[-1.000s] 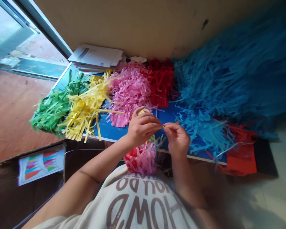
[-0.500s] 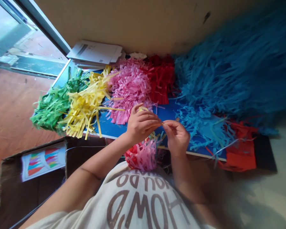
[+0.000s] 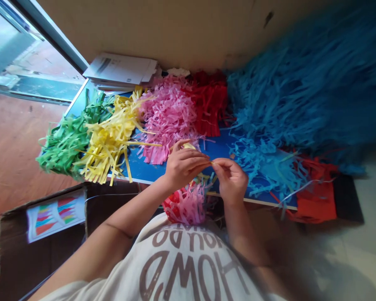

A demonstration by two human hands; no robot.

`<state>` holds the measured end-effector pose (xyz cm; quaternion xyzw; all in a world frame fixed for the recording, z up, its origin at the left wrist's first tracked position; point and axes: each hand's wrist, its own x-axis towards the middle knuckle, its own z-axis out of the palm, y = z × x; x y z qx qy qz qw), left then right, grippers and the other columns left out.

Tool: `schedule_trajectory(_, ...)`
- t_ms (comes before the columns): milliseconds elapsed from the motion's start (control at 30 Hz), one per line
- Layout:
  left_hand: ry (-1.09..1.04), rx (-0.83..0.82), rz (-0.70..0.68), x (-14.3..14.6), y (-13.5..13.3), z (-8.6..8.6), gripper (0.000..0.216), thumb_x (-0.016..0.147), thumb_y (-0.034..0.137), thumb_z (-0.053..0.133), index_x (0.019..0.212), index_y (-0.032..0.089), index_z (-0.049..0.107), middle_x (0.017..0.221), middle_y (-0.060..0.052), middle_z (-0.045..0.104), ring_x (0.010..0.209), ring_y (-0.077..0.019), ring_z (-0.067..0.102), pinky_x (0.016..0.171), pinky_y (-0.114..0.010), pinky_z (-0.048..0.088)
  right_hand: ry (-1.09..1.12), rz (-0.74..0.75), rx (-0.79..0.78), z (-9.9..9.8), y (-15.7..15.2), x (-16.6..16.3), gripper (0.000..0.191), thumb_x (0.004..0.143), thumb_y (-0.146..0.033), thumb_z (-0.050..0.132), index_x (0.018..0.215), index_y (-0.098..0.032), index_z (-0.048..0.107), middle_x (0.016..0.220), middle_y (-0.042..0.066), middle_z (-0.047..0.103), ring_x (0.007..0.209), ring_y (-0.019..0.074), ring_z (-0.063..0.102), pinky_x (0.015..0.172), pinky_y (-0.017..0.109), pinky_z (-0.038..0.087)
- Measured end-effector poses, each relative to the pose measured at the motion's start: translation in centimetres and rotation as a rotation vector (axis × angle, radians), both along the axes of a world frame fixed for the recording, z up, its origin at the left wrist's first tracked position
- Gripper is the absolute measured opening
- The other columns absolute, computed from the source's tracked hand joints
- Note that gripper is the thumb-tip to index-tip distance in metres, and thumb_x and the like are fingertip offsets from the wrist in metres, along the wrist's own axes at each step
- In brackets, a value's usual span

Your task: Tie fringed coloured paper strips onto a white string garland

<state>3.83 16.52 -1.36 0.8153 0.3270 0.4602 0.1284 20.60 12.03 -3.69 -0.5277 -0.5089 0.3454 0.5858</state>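
Over the table's front edge, my left hand [image 3: 186, 165] is closed around a piece of yellow fringed paper [image 3: 189, 146], most of it hidden by the fingers. My right hand [image 3: 232, 180] pinches with thumb and forefinger at the fingertips of the left, where a thin bit of yellow shows. Loose strip ends hang below the hands. Against my shirt, just under the left hand, rests a bunch of pink and red fringe [image 3: 188, 205]. Closest beyond the hands is a pile of pink fringed paper [image 3: 171, 113].
Across the blue table [image 3: 141, 167] lie green fringe [image 3: 64, 142], yellow fringe [image 3: 108, 138], red fringe [image 3: 210, 102] and blue fringe [image 3: 269, 163]. A large blue mass [image 3: 316, 92] rises at right, above orange-red sheets [image 3: 316, 194]. Papers [image 3: 122, 67] are stacked behind; a cardboard box [image 3: 15, 263] stands front left.
The whole view has shifted slightly. Both hands stay together on the yellow fringed paper, the right hand's fingertips a little closer to the left.
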Motion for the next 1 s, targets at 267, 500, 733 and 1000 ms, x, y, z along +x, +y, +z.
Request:
schedule_trajectory(267,0.022,-0.029,-0.012,-0.07,0.21,-0.27,0.011,0.093,0.032,0.066,0.090,0.026,0.075,0.092,0.001,0.081,0.083,-0.0135,0.075,0.114,-0.040,0.036,0.022,-0.007,-0.005,-0.24,0.11,0.03,0.013,0.086,-0.035,0.072,0.081,-0.022,0.071,0.083,0.001,0.073,0.081,0.0156,0.069,0.078,0.027,0.056)
schedule_trajectory(500,-0.032,0.016,-0.029,-0.08,0.39,-0.43,0.006,0.092,0.026,0.068,0.092,0.026,0.074,0.094,0.001,0.080,0.085,-0.0135,0.075,0.113,-0.040,0.038,0.025,0.004,-0.023,-0.25,0.31,-0.08,0.014,0.086,-0.036,0.071,0.081,-0.023,0.071,0.083,0.001,0.073,0.080,0.0157,0.069,0.078,0.028,0.056)
schedule_trajectory(733,-0.040,0.032,-0.020,-0.18,0.43,-0.51,0.007,0.092,0.025,0.068,0.091,0.026,0.075,0.093,0.000,0.080,0.085,-0.0134,0.075,0.109,-0.039,0.040,0.012,0.006,-0.054,-0.29,0.45,-0.22,0.017,0.086,-0.039,0.071,0.081,-0.022,0.071,0.083,0.001,0.074,0.081,0.0165,0.069,0.078,0.028,0.056)
schedule_trajectory(1000,-0.002,0.020,0.001,-0.36,0.25,-0.37,0.011,0.095,0.028,0.064,0.092,0.026,0.075,0.093,0.000,0.080,0.089,-0.0143,0.075,0.112,-0.041,0.038,0.018,0.026,-0.027,-0.05,0.42,-0.25,0.012,0.088,-0.034,0.070,0.083,-0.023,0.071,0.084,0.000,0.075,0.080,0.0149,0.070,0.077,0.026,0.055)
